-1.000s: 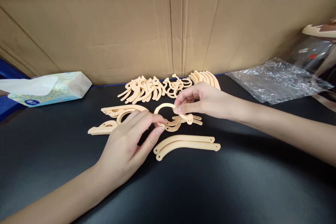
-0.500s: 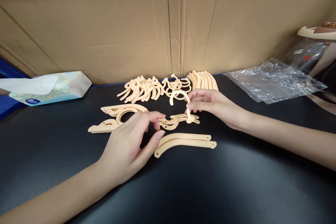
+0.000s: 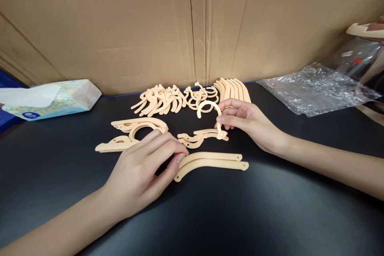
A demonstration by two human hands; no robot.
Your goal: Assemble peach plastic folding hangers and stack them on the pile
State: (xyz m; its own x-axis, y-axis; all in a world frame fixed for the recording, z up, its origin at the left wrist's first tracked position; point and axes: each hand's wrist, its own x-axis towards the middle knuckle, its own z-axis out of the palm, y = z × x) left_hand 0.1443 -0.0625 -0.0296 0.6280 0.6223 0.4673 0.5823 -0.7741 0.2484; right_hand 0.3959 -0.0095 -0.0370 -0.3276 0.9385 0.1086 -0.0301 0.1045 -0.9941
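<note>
My right hand (image 3: 243,122) pinches a cream plastic hook (image 3: 210,106) by its shank, with the round curve up and the flat knob end down. Below that knob lie several short, curved cream pieces with holes (image 3: 195,141). My left hand (image 3: 144,164) is closed, thumb and forefinger together at the left part of two long bent strips (image 3: 213,162) lying side by side; whether it grips one is hidden. Behind the left fingers rest flat cream hanger-like pieces (image 3: 139,122), partly covered by that hand.
At the back of the black table (image 3: 228,216) lie a pile of curved pieces (image 3: 160,100), loose hooks (image 3: 199,96) and a row of long strips (image 3: 234,90). A tissue pack (image 3: 60,100) is at left, clear plastic film (image 3: 312,88) at right. Cardboard (image 3: 135,28) stands behind.
My left thumb and forefinger have come together near the bent strips. My right hand still holds the hook, a little farther right in view. The view has shifted slightly.
</note>
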